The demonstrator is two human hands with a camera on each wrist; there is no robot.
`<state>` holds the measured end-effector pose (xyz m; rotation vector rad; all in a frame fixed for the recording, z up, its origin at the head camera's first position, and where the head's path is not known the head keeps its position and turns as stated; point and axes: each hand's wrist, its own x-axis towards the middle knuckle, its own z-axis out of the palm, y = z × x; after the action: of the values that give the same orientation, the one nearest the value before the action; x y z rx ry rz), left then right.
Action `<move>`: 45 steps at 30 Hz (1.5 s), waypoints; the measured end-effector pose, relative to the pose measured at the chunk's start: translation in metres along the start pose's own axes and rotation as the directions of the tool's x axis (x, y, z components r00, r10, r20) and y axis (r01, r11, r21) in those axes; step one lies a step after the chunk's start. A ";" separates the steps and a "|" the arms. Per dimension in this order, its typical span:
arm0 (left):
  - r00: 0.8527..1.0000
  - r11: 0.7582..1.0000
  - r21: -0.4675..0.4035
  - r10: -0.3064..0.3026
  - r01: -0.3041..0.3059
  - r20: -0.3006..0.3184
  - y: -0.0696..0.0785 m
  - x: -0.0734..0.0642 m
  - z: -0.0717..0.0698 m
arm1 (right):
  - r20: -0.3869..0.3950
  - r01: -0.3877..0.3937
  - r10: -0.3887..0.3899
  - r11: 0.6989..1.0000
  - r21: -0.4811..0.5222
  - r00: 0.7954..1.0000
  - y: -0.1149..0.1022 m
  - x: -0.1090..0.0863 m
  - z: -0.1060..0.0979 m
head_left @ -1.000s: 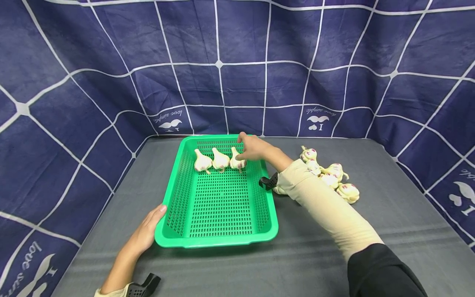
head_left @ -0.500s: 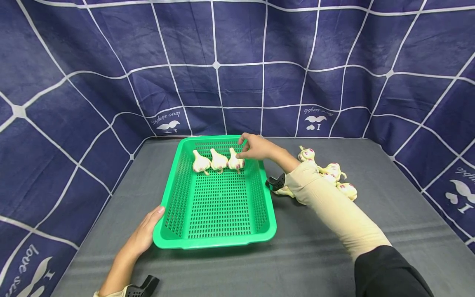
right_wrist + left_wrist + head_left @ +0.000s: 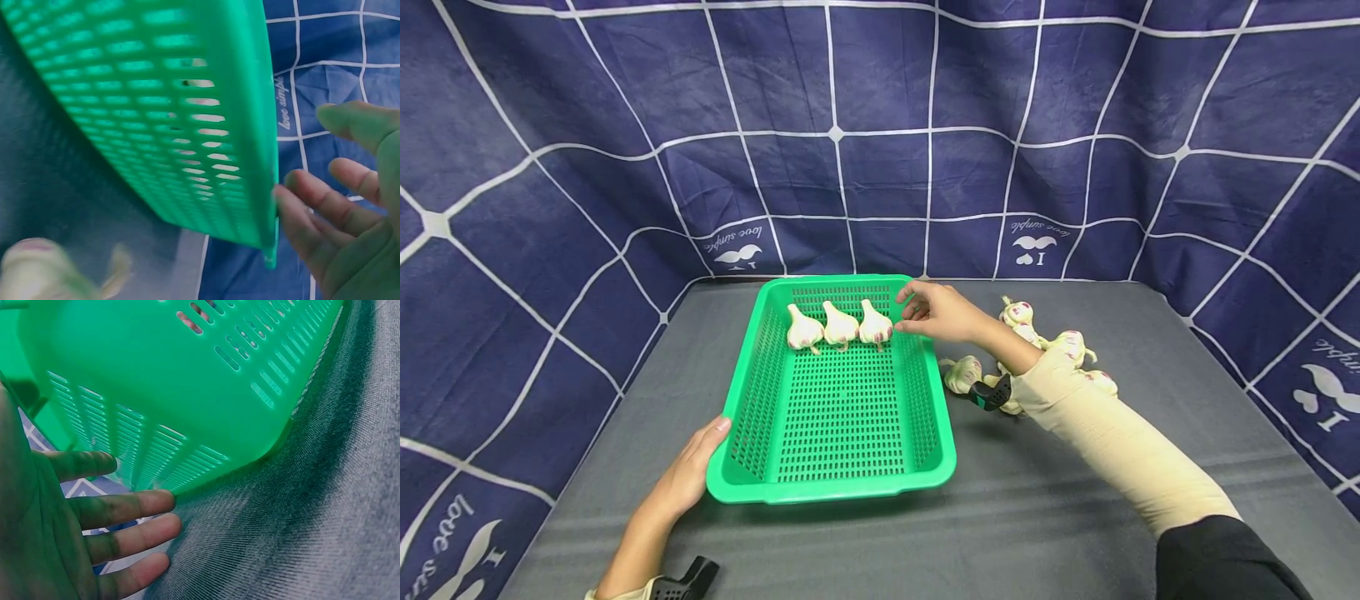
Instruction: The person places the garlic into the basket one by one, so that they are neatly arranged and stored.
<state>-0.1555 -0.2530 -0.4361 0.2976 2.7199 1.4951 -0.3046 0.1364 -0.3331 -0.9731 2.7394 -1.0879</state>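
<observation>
A green plastic basket [image 3: 842,492] stands on the grey cloth, with three garlic bulbs, the left [image 3: 805,330], middle [image 3: 841,325] and right [image 3: 876,325], in a row at its far end. My left hand [image 3: 688,468] rests against the basket's left rim near the front corner; its fingers [image 3: 134,506] are extended beside the slotted wall. Above the far right rim is my right hand [image 3: 942,312], its fingers loosely bent and nothing between them. In the right wrist view the fingertips [image 3: 284,194] are close to the rim; whether they touch it I cannot tell.
More garlic bulbs lie on the grey cloth right of the basket, one [image 3: 962,375] close to its wall and others [image 3: 1071,346] farther right, partly hidden by the right forearm. A blue curtain [image 3: 880,167] with white lines stands behind and at the sides.
My right hand has left the right garlic bulb and moved right, over the basket's rim. The three bulbs stay in their row, and my left hand stays at the left rim.
</observation>
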 end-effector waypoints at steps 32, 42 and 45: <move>0.997 0.997 0.004 -0.071 0.071 0.013 0.003 -0.001 0.000 | -0.128 -0.049 0.048 0.999 -0.005 0.991 0.052 -0.100 -0.016; 0.995 0.995 -0.046 0.088 -0.090 -0.051 -0.004 0.002 0.003 | -0.172 -0.068 0.033 0.977 -0.204 0.984 0.068 -0.123 -0.022; 0.990 0.987 -0.081 0.132 -0.137 -0.057 -0.006 0.002 0.004 | -0.165 -0.077 0.039 0.969 -0.235 0.986 0.070 -0.128 -0.023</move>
<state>-0.1583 -0.2520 -0.4428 0.4548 2.7157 1.6686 -0.2456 0.2614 -0.3839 -0.8559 3.0653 -0.8752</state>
